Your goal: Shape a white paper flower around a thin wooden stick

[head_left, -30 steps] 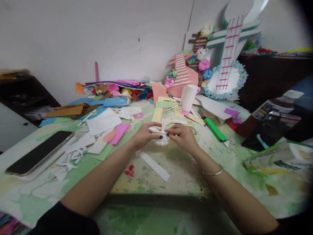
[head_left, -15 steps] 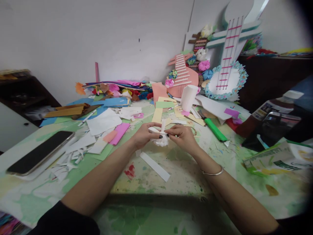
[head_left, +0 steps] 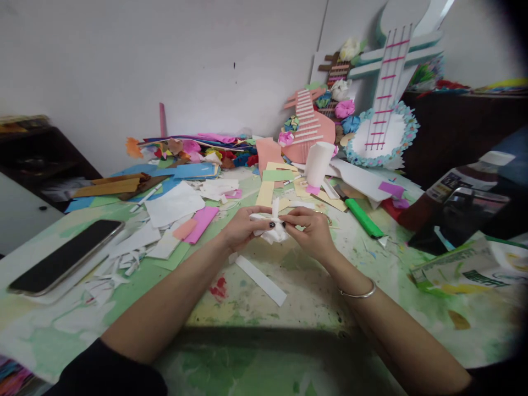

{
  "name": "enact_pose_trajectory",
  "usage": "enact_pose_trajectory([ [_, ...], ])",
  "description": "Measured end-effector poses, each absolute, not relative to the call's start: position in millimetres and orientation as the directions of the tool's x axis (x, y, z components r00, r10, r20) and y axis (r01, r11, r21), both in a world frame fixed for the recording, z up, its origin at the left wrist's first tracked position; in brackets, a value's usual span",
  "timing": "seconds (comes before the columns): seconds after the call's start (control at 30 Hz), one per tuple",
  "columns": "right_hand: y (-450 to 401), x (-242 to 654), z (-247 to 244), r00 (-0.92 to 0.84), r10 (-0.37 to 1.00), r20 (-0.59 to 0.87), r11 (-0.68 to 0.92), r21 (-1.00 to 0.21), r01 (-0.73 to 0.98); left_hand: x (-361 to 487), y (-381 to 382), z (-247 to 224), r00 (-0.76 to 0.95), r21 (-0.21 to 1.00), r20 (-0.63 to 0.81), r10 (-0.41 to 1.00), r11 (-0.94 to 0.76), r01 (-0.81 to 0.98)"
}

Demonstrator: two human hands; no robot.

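Observation:
Between my two hands, above the middle of the table, is a small white paper flower [head_left: 275, 235] with crumpled, ruffled edges. A narrow white strip stands up from its top. My left hand [head_left: 243, 226] pinches it from the left, thumb in front and fingers behind. From the right, my right hand [head_left: 310, 230] grips its edge between thumb and fingertips. The fingertips of both hands nearly meet at the flower's middle. Below them a flat white paper strip [head_left: 261, 281] lies on the paint-stained table [head_left: 313, 297].
A phone [head_left: 66, 256] and white paper scraps [head_left: 136, 242] lie on the left. A green-handled cutter [head_left: 363, 218], a dark bottle [head_left: 462, 187] and a green-white carton [head_left: 466, 264] are on the right. Behind stand a white paper roll [head_left: 319, 164] and paper instruments [head_left: 381, 126].
Both hands keep hold of the paper flower and have barely moved. The flower has turned slightly, its ruffled lower part showing more to the right.

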State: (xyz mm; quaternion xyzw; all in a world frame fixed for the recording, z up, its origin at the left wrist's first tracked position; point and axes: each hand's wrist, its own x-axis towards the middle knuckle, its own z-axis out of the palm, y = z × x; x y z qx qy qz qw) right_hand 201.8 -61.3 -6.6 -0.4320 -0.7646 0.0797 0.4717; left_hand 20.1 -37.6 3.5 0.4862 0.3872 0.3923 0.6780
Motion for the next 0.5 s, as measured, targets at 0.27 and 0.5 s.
enact_pose_trajectory([
  [0.27,-61.9,198.3,-11.3,-0.140,0.709,0.691,0.608,-0.499,0.617,20.5,-37.4,1.1,0.385,0.965,-0.126,0.914,0.203,-0.166],
  [0.5,-57.7,201.7,-14.7,-0.221,0.680,0.699,0.651,-0.437,0.620,19.5,-36.3,2.7,0.389,0.961,-0.135,0.911,0.216,-0.173],
])
